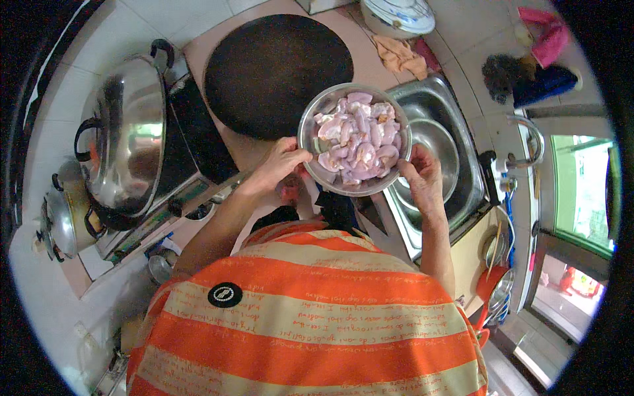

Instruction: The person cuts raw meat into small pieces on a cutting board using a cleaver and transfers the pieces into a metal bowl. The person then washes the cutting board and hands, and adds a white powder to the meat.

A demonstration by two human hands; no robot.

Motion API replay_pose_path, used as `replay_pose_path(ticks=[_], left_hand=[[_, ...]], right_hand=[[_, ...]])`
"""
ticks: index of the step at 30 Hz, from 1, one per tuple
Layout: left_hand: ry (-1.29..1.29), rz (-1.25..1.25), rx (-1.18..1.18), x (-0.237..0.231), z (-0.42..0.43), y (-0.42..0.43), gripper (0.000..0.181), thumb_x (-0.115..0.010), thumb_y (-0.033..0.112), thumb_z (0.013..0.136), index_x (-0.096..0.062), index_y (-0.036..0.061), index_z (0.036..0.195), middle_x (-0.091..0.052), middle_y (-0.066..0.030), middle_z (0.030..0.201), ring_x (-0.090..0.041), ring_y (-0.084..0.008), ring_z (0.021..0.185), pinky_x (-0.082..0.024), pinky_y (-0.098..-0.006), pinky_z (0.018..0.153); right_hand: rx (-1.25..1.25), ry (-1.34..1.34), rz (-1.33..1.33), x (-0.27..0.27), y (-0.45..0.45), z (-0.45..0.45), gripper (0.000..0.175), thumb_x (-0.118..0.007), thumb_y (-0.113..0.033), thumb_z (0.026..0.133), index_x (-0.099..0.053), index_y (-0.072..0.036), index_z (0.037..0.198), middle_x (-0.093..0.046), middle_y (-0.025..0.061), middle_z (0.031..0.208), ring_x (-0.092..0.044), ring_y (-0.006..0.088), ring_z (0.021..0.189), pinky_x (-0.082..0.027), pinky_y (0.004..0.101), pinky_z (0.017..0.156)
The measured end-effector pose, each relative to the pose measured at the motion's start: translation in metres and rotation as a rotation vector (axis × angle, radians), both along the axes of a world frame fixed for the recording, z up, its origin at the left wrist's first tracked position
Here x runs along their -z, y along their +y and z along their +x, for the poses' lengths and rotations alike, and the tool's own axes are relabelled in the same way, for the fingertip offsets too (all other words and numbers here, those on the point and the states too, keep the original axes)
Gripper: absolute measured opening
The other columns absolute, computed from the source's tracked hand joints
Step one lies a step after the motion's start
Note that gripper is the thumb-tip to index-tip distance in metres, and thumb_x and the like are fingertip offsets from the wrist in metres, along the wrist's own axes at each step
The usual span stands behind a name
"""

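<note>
Between my two hands is a round stainless steel bowl (313, 110), held up by its rim. Pieces of pale pink raw meat (364, 136) fill much of it. My left hand (285, 161) grips the rim at the lower left, thumb on the edge. At the lower right, my right hand (423, 175) pinches the rim with the thumb on top; some of its fingers are hidden. The bowl overlaps the near edge of a large round dark board (277, 74) and the left side of a steel sink (458, 106). Inside the sink is a metal basin (443, 138).
At left, a large lidded steel pot (126, 133) stands on a black cooktop (203, 133). A smaller lidded pot (72, 222) is beside it. An orange cloth (398, 54) and a white enamel pot (398, 17) lie behind the sink. A tap (532, 141) is at right, near a red-sided pan (495, 287).
</note>
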State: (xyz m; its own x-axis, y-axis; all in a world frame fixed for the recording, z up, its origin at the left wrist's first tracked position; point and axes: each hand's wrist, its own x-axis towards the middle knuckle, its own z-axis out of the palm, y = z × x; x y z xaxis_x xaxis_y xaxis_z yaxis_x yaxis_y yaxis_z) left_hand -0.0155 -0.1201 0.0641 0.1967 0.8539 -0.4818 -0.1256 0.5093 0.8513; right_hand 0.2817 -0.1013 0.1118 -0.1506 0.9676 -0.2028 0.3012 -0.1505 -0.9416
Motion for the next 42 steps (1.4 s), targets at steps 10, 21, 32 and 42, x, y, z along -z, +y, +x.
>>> replay_pose_path(ticks=[10, 21, 32, 42], left_hand=[[0.018, -0.18, -0.357, 0.015, -0.077, -0.033, 0.023, -0.058, 0.019, 0.072, -0.063, -0.0019, 0.081, -0.061, -0.0075, 0.071, -0.059, -0.0187, 0.061, -0.046, -0.0294, 0.057], [0.043, -0.257, -0.59, 0.004, -0.093, -0.079, 0.024, -0.059, 0.018, 0.069, -0.059, -0.0013, 0.084, -0.061, -0.0092, 0.072, -0.059, -0.0199, 0.06, -0.05, -0.0323, 0.054], [0.096, -0.213, -0.802, -0.016, -0.074, -0.061, 0.033, -0.061, 0.016, 0.067, -0.054, -0.0016, 0.095, -0.06, -0.011, 0.082, -0.06, -0.0214, 0.067, -0.05, -0.0337, 0.055], [0.105, -0.162, -0.706, -0.031, -0.081, -0.042, 0.034, -0.06, 0.015, 0.067, -0.057, -0.0023, 0.096, -0.06, -0.0086, 0.081, -0.059, -0.0186, 0.066, -0.051, -0.0316, 0.057]], right_hand=[[-0.348, -0.201, 0.282, -0.018, 0.139, -0.067, 0.026, -0.068, -0.018, 0.087, -0.06, -0.001, 0.105, -0.063, 0.0068, 0.085, -0.061, 0.013, 0.076, -0.051, 0.0277, 0.062], [-0.332, -1.258, 0.724, 0.005, 0.473, -0.032, 0.052, -0.073, -0.017, 0.073, -0.056, -0.014, 0.122, -0.061, 0.0188, 0.114, -0.058, 0.0366, 0.109, -0.049, 0.0477, 0.087], [-0.42, -0.976, 0.876, -0.036, 0.422, -0.051, 0.041, -0.072, -0.013, 0.067, -0.061, -0.012, 0.107, -0.065, 0.0195, 0.095, -0.064, 0.0374, 0.088, -0.052, 0.0459, 0.077], [-0.793, -0.8, 0.901, -0.009, 0.273, -0.156, 0.042, -0.069, -0.007, 0.069, -0.06, -0.011, 0.11, -0.058, 0.0172, 0.104, -0.056, 0.038, 0.099, -0.049, 0.0449, 0.083]])
